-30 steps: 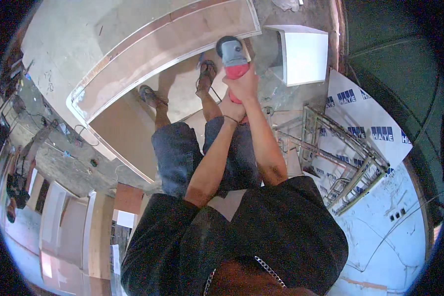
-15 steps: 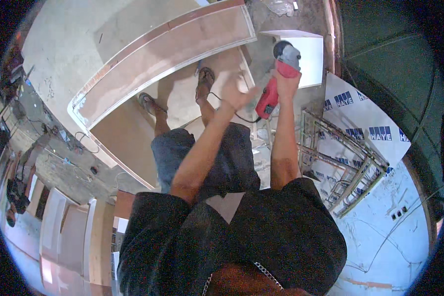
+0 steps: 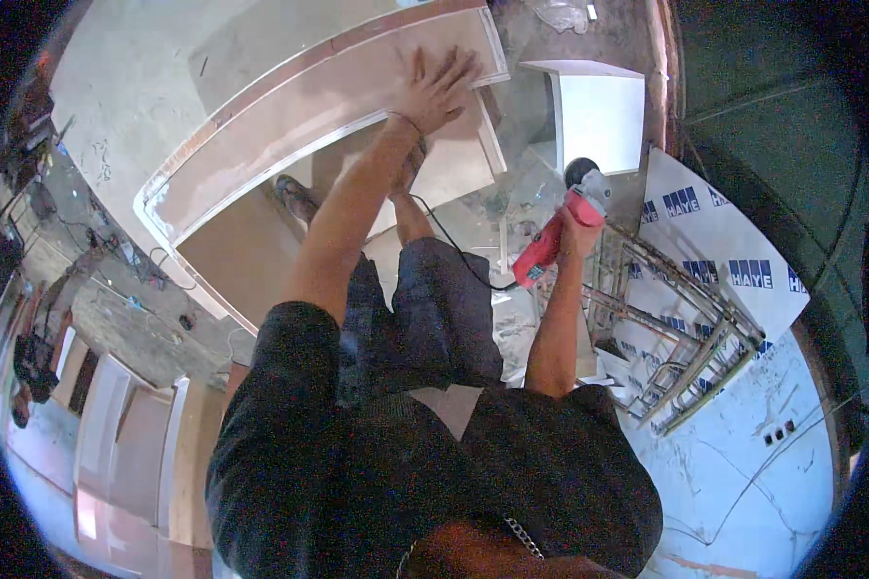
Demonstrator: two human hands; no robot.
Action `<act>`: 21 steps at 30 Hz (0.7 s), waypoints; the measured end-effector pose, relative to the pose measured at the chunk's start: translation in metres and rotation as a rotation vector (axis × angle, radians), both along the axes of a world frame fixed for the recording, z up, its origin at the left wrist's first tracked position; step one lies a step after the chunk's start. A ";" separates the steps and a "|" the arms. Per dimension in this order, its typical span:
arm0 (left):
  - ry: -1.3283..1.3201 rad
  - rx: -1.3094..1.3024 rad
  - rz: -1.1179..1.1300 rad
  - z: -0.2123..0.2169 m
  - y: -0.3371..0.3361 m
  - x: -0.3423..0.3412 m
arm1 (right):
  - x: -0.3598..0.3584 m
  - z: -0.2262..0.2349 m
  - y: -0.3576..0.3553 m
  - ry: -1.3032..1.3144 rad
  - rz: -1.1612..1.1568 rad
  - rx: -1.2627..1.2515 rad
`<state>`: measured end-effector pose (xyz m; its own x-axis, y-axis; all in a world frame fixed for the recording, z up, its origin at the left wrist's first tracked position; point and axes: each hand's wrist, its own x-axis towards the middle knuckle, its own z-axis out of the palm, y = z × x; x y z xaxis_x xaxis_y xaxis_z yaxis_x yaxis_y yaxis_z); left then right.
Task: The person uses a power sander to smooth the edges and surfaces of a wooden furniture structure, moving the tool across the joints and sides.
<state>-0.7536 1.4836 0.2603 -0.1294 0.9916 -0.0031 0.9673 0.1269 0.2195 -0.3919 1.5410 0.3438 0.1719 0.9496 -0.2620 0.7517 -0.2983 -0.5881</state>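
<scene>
My left hand (image 3: pixel 436 94) is stretched out over a long pinkish-brown wooden panel (image 3: pixel 309 101) with whitish edges. Its fingers are spread and it holds nothing; it appears to lie on the panel's face, though firm contact is hard to judge. My right hand (image 3: pixel 581 234) is wrapped round a red and grey angle grinder (image 3: pixel 541 253), near the tool's head. The grinder's dark round disc (image 3: pixel 580 172) points away from me, apart from the panel. A black cord (image 3: pixel 442 230) runs from its rear end, passing my legs toward the panel.
A white open box (image 3: pixel 603 121) stands beyond the grinder. At right, a rusty metal frame (image 3: pixel 695 333) leans by a printed white sheet (image 3: pixel 690 227). Tools and cables litter the floor at left. A clear plastic bag (image 3: pixel 562 13) lies at the far edge.
My left hand has moved forward and left, from near the grinder onto the panel. My right hand has drawn the grinder back toward me and slightly right.
</scene>
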 end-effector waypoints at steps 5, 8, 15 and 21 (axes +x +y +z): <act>-0.060 -0.045 -0.062 0.001 0.006 -0.002 | 0.000 -0.002 -0.001 0.047 -0.025 -0.033; -0.007 -0.134 -0.035 0.008 0.003 -0.005 | -0.007 -0.001 0.005 0.054 0.038 -0.084; -0.720 -0.185 0.159 0.077 -0.106 0.089 | -0.088 0.031 -0.014 0.099 0.140 -0.104; -1.455 -0.156 0.789 0.121 -0.173 0.156 | -0.201 0.033 -0.086 0.138 0.445 -0.163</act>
<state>-0.5980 1.3103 0.3816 -0.3662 0.6665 -0.6493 -0.3295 0.5597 0.7604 -0.5926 1.4550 0.3770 -0.2876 0.8680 -0.4048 0.7454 -0.0626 -0.6637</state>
